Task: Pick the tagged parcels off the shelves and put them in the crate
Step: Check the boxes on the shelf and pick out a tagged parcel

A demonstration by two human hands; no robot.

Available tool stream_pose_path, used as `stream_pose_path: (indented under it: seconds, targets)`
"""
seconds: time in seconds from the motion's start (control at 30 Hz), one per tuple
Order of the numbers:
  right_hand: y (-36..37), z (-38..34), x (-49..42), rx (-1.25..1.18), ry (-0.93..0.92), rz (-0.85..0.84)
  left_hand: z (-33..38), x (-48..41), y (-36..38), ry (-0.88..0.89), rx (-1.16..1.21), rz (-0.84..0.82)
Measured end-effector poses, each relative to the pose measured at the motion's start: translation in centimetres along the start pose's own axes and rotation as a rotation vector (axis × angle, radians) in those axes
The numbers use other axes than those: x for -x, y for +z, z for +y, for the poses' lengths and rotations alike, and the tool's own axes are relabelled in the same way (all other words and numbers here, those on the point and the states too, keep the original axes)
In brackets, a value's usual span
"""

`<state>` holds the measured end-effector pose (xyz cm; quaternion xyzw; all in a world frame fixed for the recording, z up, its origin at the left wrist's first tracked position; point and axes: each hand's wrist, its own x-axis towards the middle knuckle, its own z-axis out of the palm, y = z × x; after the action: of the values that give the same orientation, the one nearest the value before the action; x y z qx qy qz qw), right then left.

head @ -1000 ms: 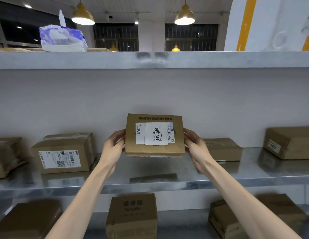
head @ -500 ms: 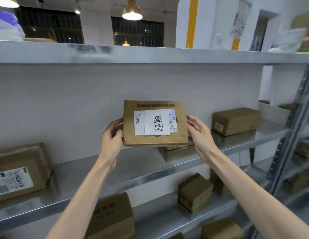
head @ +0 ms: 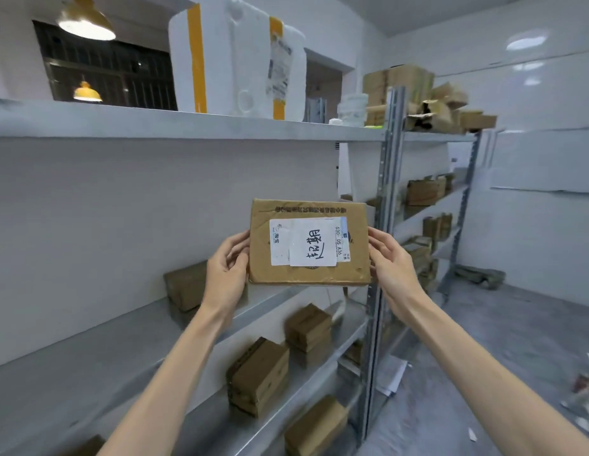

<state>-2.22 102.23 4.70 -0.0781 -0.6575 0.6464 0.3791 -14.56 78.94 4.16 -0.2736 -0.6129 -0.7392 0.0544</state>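
The person holds a flat cardboard parcel (head: 308, 242) up in the air in front of the metal shelving (head: 188, 125), clear of every shelf board. The left hand (head: 225, 268) presses against the parcel's left edge, fingers curled along the side with the thumb toward the front face. The right hand (head: 390, 261) clamps the opposite edge the same way, so the box is pinched between both palms. Its broad face is turned toward the person, showing a white label (head: 311, 242) with handwritten characters over a printed shipping slip. Behind and below it, other brown boxes (head: 258, 376) sit on the lower shelves, and a tall white foam box (head: 235, 57) with yellow tape stands on the top shelf.
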Motion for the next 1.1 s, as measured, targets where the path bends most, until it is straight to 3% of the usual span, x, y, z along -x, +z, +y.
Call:
stream_pose_path:
  seconds: [0.67, 1.1]
  targets:
    - [-42.2, -3.8, 0.0, 0.171, -0.060, 0.491, -3.0, 5.1, 43.9, -0.096, 0.221, -0.483]
    - [-61.0, -4.4, 7.5, 0.265, -0.031, 0.968, -7.2, 11.9, 68.5, -0.209, 0.325, -0.900]
